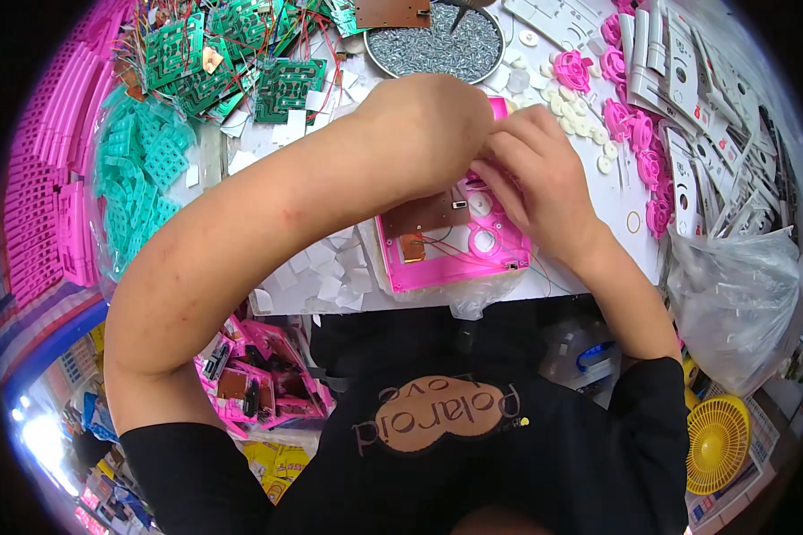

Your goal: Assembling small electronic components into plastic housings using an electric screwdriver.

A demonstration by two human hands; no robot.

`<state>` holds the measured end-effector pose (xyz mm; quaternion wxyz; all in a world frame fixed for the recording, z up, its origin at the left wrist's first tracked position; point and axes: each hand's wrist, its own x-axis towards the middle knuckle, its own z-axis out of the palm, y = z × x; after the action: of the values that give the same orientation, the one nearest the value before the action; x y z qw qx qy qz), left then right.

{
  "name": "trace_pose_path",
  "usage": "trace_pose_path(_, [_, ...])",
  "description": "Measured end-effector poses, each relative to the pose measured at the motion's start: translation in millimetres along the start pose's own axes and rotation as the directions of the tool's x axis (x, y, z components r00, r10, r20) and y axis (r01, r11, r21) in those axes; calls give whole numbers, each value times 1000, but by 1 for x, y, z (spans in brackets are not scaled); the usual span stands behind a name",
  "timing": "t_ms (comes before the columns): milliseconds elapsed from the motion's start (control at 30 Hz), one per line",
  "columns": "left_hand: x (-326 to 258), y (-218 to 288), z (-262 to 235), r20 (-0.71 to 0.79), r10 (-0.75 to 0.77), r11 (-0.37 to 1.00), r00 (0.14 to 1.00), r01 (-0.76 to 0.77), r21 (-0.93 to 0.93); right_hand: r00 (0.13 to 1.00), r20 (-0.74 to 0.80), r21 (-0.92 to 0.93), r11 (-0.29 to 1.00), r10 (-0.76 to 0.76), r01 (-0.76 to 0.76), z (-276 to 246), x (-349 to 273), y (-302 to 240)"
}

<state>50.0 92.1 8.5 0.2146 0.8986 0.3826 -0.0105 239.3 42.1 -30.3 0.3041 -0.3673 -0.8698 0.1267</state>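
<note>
A pink plastic housing (437,267) lies open on the white table in front of me, with a brown circuit board (424,214), thin wires and white round parts inside it. My left hand (424,125) and my right hand (531,174) meet over its upper right part, fingers curled together. What the fingertips pinch is hidden by the hands themselves. My left forearm (241,241) crosses the table from the lower left.
Green circuit boards with wires (232,53) and teal keypads (143,169) lie at the left, pink frames (49,178) beyond. A round tray of screws (433,45) sits at the top. Pink wheels (620,116), white discs and grey-white panels (696,98) fill the right, with a plastic bag (732,294).
</note>
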Motion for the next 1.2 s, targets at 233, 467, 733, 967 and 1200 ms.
trace_pose_path(233, [0, -9, 9, -172, 2, 1000, 985, -3, -5, 998, -16, 20, 998, 67, -67, 11, 2, 4])
trace_pose_path(467, [-1, -22, 17, -201, 83, 996, 976, -90, -25, 996, -48, 70, 995, 75, -72, 11, 0, 3])
trace_pose_path(733, [-5, -23, 11, -156, 100, 994, 983, -106, -29, 990, 136, 44, 999, -36, 30, -7, 9, 7])
trace_pose_path(967, [-5, -17, 13, -119, 132, 988, 984, -122, 91, 979, 195, -100, 992, -58, 79, -17, -3, -14])
trace_pose_path(1200, [-7, -9, 9, -37, 152, 984, 988, -148, 99, 975, 221, 22, 1000, 8, -13, -23, -5, -14])
